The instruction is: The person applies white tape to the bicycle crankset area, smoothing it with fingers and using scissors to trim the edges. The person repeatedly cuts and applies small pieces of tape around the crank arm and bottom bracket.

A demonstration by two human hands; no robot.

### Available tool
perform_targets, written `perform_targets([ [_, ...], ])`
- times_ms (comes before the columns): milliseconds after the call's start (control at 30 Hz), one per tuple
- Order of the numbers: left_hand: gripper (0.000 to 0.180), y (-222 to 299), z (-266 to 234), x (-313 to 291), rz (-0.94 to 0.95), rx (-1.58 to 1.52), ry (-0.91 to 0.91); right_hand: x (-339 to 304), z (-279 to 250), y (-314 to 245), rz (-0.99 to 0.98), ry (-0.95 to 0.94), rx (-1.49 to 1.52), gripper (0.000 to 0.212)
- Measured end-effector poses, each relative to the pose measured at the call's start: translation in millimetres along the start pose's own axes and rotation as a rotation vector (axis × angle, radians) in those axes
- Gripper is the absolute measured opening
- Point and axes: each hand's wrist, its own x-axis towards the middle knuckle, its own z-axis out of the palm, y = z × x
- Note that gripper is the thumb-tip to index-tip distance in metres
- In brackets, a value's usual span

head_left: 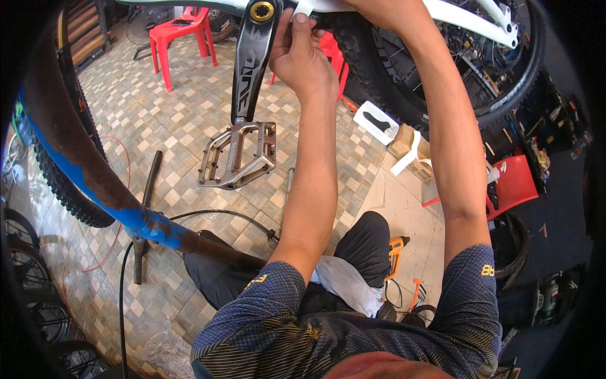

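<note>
At the top edge of the head view, my left hand point(307, 63) is raised beside a black crank arm point(252, 60). Its thumb presses on a white strip point(305, 7), with the fingers curled behind. My right hand point(386, 11) reaches to the white bicycle frame point(451, 19); the picture's edge cuts it off and its fingertips are hidden. A grey metal platform pedal point(237, 156) hangs from the crank's lower end. Behind my hands stands the bicycle's wheel point(369, 60) with its knobby black tyre.
A worn blue repair-stand post point(151, 227) slants in from the left. Red plastic chairs point(183, 35) stand on the tiled floor point(189, 120). To the right are a cardboard box point(409, 148), a white tray point(377, 123) and an orange heat gun point(396, 256). A grey cloth point(350, 284) lies by my lap.
</note>
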Motion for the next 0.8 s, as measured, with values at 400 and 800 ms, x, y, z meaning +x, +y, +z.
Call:
perform_targets([
  [400, 0.020, 12, -3, 4, -0.107, 0.021, 0.041, -65, 46, 20, 0.008, 0.270, 0.309, 0.020],
  [800, 0.028, 29, -4, 7, -0.294, 0.114, -0.041, -66, 113, 15, 0.295, 0.358, 0.798, 0.022],
])
